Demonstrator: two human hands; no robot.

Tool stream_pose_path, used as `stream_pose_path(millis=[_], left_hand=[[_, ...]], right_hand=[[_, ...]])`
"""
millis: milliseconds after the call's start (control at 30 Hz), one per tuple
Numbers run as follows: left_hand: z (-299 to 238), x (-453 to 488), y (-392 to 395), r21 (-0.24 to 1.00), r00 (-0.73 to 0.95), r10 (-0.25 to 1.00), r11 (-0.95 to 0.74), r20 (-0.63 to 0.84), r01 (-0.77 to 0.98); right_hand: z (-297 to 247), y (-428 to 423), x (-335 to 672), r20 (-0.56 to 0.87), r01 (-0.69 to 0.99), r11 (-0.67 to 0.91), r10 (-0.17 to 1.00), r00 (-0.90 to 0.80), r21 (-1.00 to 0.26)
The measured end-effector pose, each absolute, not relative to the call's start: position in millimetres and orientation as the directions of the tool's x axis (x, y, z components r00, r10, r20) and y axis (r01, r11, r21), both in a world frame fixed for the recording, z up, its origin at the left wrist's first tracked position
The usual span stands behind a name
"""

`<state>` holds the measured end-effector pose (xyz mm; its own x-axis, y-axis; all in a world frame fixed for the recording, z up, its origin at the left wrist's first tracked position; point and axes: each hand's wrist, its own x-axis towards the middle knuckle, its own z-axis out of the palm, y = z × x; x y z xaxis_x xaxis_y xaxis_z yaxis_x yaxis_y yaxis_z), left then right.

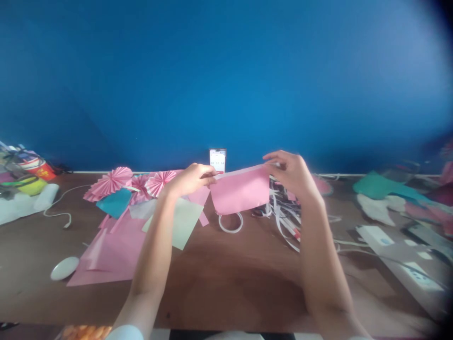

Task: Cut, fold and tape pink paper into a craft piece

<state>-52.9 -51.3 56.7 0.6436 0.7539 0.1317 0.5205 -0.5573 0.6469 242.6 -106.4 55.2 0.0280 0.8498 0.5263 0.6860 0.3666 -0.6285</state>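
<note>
A sheet of pink paper hangs above the table between my two hands, with a paler strip along its top edge. My left hand pinches its upper left corner between thumb and fingers. At the upper right corner my right hand grips it, fingers bent over the edge. Below the sheet, a white ring lies on the table, partly hidden by the paper. Folded pink paper fans are to the left of my left hand.
Pink sheets, a pale green sheet and a white oval object lie on the left. White strips are heaped behind my right arm. A power strip is at right. A phone stands against the blue wall.
</note>
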Motion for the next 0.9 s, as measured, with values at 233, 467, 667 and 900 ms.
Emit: stream_pose_path(millis=[233,467,667,900], left_hand=[[53.3,-29.0,-56.8,0.442,0.626,0.713,-0.694,0.316,0.568],[52.3,-14.0,-65.8,0.285,0.573,0.66,-0.739,0.486,0.61],[50.8,-4.0,-69.5,0.278,0.577,0.607,-0.781,0.546,0.559],[53.2,-0.9,-73.8,0.543,0.559,0.651,-0.751,0.513,0.375]], right_hand=[[46.4,-106.5,222.6,0.616,0.904,0.262,0.788,0.002,-0.338],[51.1,-124.0,197.6,0.752,0.961,0.16,0.655,0.069,-0.227],[52.8,-122.7,194.8,0.716,0.929,0.324,0.69,-0.103,-0.178],[53.5,-114.4,188.7,0.533,0.808,0.448,0.821,-0.202,-0.384]])
